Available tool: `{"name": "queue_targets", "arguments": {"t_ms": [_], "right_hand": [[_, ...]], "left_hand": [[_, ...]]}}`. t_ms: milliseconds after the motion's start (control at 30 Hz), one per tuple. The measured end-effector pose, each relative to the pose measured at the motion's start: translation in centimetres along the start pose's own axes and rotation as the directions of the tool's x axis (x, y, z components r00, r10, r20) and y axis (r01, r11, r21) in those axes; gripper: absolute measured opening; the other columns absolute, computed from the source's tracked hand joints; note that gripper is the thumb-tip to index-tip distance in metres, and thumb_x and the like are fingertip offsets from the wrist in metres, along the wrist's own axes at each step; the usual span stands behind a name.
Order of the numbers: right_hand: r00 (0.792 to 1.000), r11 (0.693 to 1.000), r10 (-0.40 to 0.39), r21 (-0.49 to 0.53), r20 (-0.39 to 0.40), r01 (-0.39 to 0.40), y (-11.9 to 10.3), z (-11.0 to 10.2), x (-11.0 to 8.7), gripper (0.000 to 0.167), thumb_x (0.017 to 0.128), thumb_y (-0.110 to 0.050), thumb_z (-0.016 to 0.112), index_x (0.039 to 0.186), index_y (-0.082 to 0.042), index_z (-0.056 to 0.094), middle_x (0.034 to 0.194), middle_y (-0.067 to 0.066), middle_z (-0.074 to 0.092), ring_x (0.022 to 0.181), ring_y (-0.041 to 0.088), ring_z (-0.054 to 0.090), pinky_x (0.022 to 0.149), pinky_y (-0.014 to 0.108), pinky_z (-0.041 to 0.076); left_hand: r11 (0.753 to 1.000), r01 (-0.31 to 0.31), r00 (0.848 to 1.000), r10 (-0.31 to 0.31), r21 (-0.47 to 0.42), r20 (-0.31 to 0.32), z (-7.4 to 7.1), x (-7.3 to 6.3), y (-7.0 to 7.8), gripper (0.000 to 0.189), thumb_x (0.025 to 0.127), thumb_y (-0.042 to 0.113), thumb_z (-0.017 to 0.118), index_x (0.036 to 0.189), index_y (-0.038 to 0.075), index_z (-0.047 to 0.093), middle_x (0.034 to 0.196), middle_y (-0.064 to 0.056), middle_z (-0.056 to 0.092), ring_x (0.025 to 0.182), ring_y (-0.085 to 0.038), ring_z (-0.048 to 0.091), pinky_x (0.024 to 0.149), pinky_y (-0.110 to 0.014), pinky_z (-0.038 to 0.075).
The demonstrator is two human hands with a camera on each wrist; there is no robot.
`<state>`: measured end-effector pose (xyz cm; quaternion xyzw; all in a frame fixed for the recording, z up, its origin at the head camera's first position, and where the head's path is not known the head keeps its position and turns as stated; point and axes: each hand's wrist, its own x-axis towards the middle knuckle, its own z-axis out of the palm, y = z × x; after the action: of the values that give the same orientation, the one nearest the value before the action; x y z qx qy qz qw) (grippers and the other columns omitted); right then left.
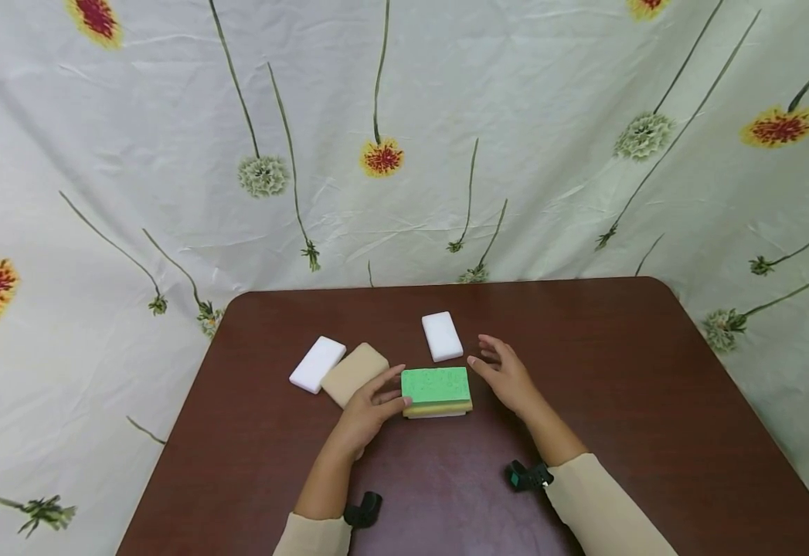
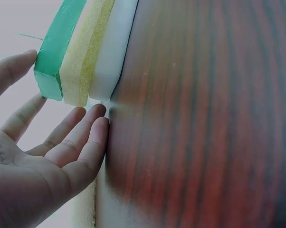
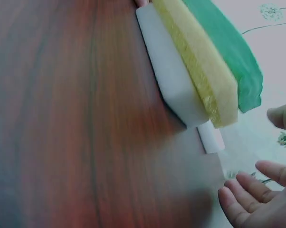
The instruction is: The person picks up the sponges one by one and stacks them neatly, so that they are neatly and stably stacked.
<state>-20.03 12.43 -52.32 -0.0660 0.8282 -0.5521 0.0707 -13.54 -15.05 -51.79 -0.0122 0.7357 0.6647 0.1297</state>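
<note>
A stack of blocks stands near the table's middle: a green sponge-like block (image 1: 435,385) on top, a yellow sponge (image 2: 86,61) under it and a white sponge (image 3: 169,76) at the bottom. At the stack's left end is my left hand (image 1: 369,413), its fingers spread and loosely bent; one fingertip touches the green block's edge in the left wrist view. My right hand (image 1: 508,378) is held apart from the right end, fingers relaxed, with nothing in it.
Behind the stack lies a white sponge (image 1: 442,337). Left of it, a second white sponge (image 1: 317,364) touches a beige sponge (image 1: 354,373), partly behind the left hand. A flowered cloth (image 1: 550,116) hangs beyond the brown table (image 1: 654,401).
</note>
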Motion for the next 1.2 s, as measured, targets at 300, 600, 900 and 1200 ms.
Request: {"name": "queue_targets", "arguments": {"t_ms": [300, 600, 900, 1200], "right_hand": [[0.996, 0.996, 0.084, -0.009, 0.018, -0.084, 0.3, -0.2, 1.1, 0.071, 0.097, -0.035, 0.068, 0.154, -0.008, 0.037, 0.155, 0.018, 0.042, 0.143, 0.037, 0.044, 0.115, 0.052, 0.039], [0.998, 0.993, 0.060, -0.100, 0.037, -0.056, 0.2, 0.8, 2.9, 0.074, 0.091, -0.031, 0.076, 0.152, -0.007, 0.041, 0.149, 0.018, 0.048, 0.137, 0.037, 0.048, 0.114, 0.050, 0.040], [0.998, 0.987, 0.045, -0.157, 0.040, -0.038, 0.0, 1.3, 4.2, 0.068, 0.092, -0.027, 0.076, 0.149, -0.005, 0.046, 0.140, 0.018, 0.051, 0.128, 0.036, 0.052, 0.108, 0.051, 0.043], [1.000, 0.974, 0.027, -0.225, 0.003, -0.025, 0.0, 1.6, 4.9, 0.062, 0.094, -0.024, 0.073, 0.147, -0.004, 0.048, 0.135, 0.017, 0.054, 0.124, 0.033, 0.055, 0.104, 0.047, 0.048]], "left_hand": [[1.000, 0.014, 1.000, -0.014, -0.001, 0.000, 0.0, -0.1, 0.2, 0.064, 0.091, 0.021, 0.075, 0.150, 0.022, 0.050, 0.147, -0.013, 0.052, 0.135, -0.030, 0.054, 0.106, -0.044, 0.046], [1.000, 0.021, 1.000, -0.021, -0.005, -0.005, 0.0, -0.1, 0.1, 0.064, 0.091, 0.023, 0.076, 0.150, 0.023, 0.051, 0.148, -0.012, 0.052, 0.136, -0.030, 0.053, 0.106, -0.045, 0.047], [1.000, 0.026, 1.000, -0.026, 0.000, 0.003, 0.1, -0.1, -0.1, 0.064, 0.091, 0.025, 0.076, 0.150, 0.024, 0.051, 0.146, -0.012, 0.054, 0.135, -0.028, 0.054, 0.107, -0.046, 0.046], [1.000, 0.023, 1.000, -0.023, -0.001, -0.004, 0.0, -0.1, 0.0, 0.064, 0.091, 0.025, 0.076, 0.150, 0.024, 0.051, 0.147, -0.012, 0.054, 0.136, -0.028, 0.053, 0.109, -0.048, 0.045]]}}
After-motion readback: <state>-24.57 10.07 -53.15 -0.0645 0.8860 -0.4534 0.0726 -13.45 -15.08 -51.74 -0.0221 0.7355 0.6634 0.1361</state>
